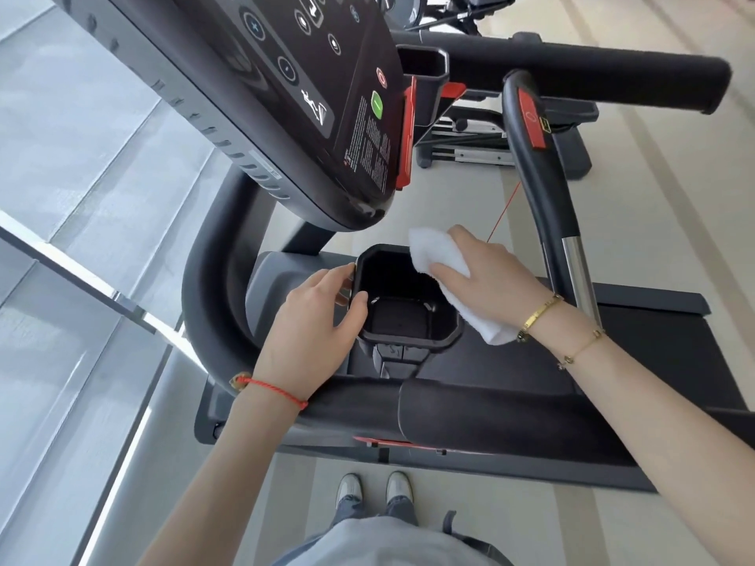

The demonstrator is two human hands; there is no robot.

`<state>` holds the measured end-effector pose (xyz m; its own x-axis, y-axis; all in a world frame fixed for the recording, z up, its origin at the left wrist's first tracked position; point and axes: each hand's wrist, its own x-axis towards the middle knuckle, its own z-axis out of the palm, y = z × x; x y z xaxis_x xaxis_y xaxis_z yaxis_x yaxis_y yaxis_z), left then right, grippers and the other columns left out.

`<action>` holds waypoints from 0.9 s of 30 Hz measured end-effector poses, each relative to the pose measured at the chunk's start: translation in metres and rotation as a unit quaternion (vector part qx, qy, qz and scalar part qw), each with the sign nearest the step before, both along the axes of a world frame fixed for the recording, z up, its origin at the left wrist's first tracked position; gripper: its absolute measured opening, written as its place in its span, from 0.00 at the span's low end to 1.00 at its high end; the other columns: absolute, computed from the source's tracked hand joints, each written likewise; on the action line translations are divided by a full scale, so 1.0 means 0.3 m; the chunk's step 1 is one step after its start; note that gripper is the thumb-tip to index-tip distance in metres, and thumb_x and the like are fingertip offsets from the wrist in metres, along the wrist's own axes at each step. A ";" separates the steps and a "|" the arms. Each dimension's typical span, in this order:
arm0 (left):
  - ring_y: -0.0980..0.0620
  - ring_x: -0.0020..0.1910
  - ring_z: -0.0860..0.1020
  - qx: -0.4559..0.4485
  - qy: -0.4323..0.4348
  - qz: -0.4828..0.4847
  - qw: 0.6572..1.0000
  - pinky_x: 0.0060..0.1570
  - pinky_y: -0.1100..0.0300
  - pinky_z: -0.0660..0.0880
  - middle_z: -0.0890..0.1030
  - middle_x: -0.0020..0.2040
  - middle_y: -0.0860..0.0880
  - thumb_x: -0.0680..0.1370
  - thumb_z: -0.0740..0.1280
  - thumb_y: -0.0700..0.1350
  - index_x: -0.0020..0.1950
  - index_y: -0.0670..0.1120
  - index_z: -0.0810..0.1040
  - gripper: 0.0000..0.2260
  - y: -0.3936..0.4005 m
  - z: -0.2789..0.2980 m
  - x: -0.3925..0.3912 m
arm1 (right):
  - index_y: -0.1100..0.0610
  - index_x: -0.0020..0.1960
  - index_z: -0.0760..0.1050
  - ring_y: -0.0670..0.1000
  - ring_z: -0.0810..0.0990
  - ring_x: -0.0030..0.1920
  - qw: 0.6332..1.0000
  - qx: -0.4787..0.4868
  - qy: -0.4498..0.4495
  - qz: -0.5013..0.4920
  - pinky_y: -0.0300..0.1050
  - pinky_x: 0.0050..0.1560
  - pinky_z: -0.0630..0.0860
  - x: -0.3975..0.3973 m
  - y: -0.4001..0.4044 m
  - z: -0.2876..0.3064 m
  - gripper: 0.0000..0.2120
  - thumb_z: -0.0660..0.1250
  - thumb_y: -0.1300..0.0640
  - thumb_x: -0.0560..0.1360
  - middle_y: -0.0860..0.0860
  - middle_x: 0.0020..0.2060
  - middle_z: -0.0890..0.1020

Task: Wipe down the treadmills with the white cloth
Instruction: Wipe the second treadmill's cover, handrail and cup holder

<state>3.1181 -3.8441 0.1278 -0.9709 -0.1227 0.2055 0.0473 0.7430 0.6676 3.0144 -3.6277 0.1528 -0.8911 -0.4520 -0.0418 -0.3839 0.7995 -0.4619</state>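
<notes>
Left hand [316, 320] grasping rim of black cup holder [402, 298] on treadmill [510, 406], right hand [490, 279] clutching white cloth [439, 255] at holder's 2 o'clock edge, seemingly touching it, console [318, 96] at 12 o'clock

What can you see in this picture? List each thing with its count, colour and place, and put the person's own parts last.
treadmill: one, black, centre
console: one, black, top left
cup holder: one, black, centre
white cloth: one, over the cup holder's right rim
second machine: one, black, top right
shoes: two, pale, bottom
left hand: grips the cup holder's left rim
right hand: holds the cloth
</notes>
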 end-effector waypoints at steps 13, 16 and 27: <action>0.55 0.50 0.78 -0.016 -0.007 -0.014 1.000 0.54 0.61 0.74 0.80 0.55 0.51 0.80 0.62 0.51 0.69 0.46 0.74 0.19 0.002 0.002 -0.007 | 0.57 0.51 0.56 0.48 0.71 0.30 0.985 -0.038 -0.101 -0.134 0.37 0.22 0.60 0.175 -0.019 -0.023 0.15 0.60 0.50 0.80 0.50 0.35 0.70; 0.54 0.50 0.78 -0.015 -0.006 -0.012 1.000 0.53 0.62 0.73 0.81 0.55 0.50 0.80 0.63 0.50 0.69 0.45 0.75 0.19 0.002 0.001 -0.008 | 0.58 0.54 0.57 0.48 0.71 0.31 0.987 -0.049 -0.081 -0.133 0.42 0.26 0.61 0.114 -0.040 -0.002 0.13 0.58 0.51 0.81 0.49 0.35 0.70; 0.58 0.47 0.77 -0.015 0.006 -0.011 1.000 0.52 0.64 0.73 0.81 0.55 0.51 0.80 0.63 0.50 0.70 0.45 0.74 0.19 0.004 -0.007 -0.004 | 0.58 0.61 0.59 0.51 0.73 0.37 0.998 -0.030 -0.051 -0.037 0.44 0.31 0.65 0.126 0.008 -0.012 0.17 0.60 0.49 0.80 0.52 0.47 0.70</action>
